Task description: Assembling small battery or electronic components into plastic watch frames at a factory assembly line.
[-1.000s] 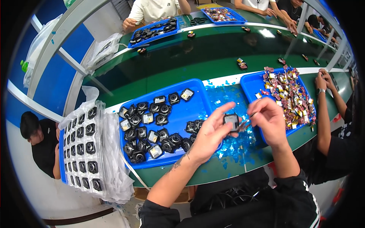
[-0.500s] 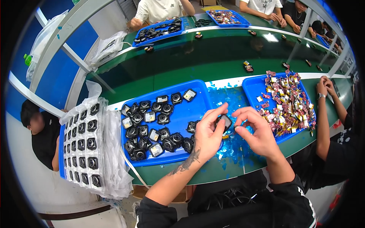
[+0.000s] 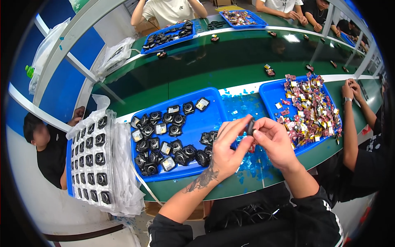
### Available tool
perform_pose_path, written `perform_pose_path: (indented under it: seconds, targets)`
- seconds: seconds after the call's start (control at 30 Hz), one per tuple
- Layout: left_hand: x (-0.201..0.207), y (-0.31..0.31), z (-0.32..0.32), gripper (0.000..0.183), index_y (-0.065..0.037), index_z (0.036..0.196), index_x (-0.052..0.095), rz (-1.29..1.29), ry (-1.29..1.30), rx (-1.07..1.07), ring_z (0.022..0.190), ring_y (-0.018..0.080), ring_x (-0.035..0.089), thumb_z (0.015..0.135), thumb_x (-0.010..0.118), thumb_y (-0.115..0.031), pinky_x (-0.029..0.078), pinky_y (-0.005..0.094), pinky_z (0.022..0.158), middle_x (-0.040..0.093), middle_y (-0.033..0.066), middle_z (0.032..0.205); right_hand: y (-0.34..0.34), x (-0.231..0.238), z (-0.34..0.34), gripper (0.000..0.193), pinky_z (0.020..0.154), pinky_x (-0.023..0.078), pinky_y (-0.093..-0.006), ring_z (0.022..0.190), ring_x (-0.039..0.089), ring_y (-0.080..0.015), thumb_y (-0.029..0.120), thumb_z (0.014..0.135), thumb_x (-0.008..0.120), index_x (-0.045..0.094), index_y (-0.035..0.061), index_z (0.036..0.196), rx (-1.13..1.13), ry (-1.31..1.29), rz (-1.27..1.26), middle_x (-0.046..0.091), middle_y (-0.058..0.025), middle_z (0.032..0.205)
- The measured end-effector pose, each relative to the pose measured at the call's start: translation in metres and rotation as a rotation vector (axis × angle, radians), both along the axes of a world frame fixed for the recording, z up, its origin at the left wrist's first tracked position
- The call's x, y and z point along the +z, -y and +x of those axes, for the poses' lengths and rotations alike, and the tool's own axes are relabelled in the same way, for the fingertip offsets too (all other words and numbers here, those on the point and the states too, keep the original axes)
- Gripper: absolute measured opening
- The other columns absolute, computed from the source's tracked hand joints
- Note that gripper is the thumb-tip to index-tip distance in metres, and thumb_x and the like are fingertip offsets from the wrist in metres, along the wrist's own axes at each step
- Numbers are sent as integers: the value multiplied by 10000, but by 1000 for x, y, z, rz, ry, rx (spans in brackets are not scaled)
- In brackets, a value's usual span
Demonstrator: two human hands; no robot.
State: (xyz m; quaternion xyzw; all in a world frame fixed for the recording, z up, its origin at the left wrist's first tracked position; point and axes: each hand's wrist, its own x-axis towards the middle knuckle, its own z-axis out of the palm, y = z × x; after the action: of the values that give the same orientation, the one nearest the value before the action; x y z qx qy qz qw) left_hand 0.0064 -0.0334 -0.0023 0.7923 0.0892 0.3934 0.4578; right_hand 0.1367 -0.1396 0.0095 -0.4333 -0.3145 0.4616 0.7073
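Between my two hands, over the gap separating two blue trays, is a small black watch case (image 3: 249, 127), seen nearly edge-on. The fingers of my left hand (image 3: 228, 146) press against it from the left. My right hand (image 3: 275, 142) pinches it between thumb and fingers from the other side. A small reddish piece (image 3: 252, 147) shows just below the fingers; whether it is joined to the case I cannot tell. Left of my hands, a blue tray (image 3: 193, 136) holds many similar black cases, some with pale faces up.
To the right, a blue tray (image 3: 267, 92) bears a heap of small red, yellow and white parts. Blue film scraps (image 3: 247, 168) litter the table between. Stacked clear trays (image 3: 92, 164) of black cases stand far left. A green conveyor belt (image 3: 214, 61) carries scattered parts. Other people sit around.
The case has turned from showing its face to nearly edge-on, and my right fingers have closed in on it. Across the belt, a person's hands have risen; at left, another person's hand has appeared.
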Motion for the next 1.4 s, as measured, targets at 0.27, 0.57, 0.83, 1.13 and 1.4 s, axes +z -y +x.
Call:
perform_pose_path:
  seconds: [0.27, 0.57, 0.83, 1.13, 1.4]
  targets:
    - [-7, 1, 6, 351, 65, 1277, 534, -926, 141, -243, 1044, 195, 630, 1027, 458, -168, 530, 349, 925, 629, 143, 1168, 6, 18, -10, 93, 602, 481, -290, 684, 609, -187, -32, 820, 668, 630, -5, 901, -391, 973, -44, 623, -99, 798]
    - [-5, 6, 5, 363, 65, 1317, 507, -771, 41, -172, 1081, 203, 619, 998, 511, -107, 530, 343, 935, 609, 167, 1227, 4, 29, -14, 146, 529, 456, -292, 561, 566, -174, -36, 785, 698, 657, -6, 922, -491, 1044, -97, 661, -106, 794]
    - [-6, 10, 4, 453, 59, 1376, 450, -714, 119, -324, 1178, 174, 550, 945, 574, -3, 459, 305, 1006, 561, 141, 1307, 6, 29, -10, 120, 524, 455, -291, 569, 581, -172, -35, 781, 703, 679, 0, 893, -427, 1004, -67, 673, -103, 801]
    - [-9, 7, 6, 415, 75, 1342, 482, -765, 96, -302, 1152, 191, 574, 940, 562, 16, 463, 318, 1002, 593, 157, 1269, 7, 28, -9, 114, 522, 438, -279, 564, 558, -153, -33, 795, 690, 680, -2, 905, -416, 904, -88, 659, -98, 773]
    - [-11, 4, 4, 424, 65, 1359, 469, -729, 39, -308, 1162, 173, 564, 947, 555, 10, 455, 302, 1005, 574, 145, 1298, 4, 26, -6, 89, 499, 408, -294, 526, 509, -151, -18, 785, 703, 685, 11, 867, -426, 915, -76, 626, -89, 725]
